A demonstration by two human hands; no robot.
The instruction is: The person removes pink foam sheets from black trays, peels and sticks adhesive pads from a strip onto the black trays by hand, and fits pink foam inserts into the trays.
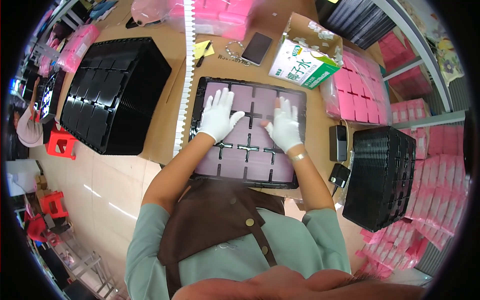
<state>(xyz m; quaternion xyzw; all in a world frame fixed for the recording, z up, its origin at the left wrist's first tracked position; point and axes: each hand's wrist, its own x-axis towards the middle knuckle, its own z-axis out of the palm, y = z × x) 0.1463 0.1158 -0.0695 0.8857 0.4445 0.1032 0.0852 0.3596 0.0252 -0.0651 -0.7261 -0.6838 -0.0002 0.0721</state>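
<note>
A black plastic tray (250, 184) with several compartments lies flat on the table in front of me. Pale pinkish-purple sheets (231, 162) fill its compartments, with black cross-shaped dividers showing between them. My left hand (219, 116), in a white glove, rests palm down over the tray's upper left part, fingers stretched and thumb apart. On the upper right part lies my right hand (286, 126), also gloved in white, but with bare tips at the thumb and one finger. Its fingers are extended too. Neither hand grips anything.
Tall stacks of black trays stand at left (115, 95) and right (380, 175). Behind the tray are a phone (257, 48), a bracelet, a pen on yellow paper and an open carton (300, 62) with paper scraps. A white toothed strip (186, 75) runs along the left. Pink packs (357, 90) sit at right.
</note>
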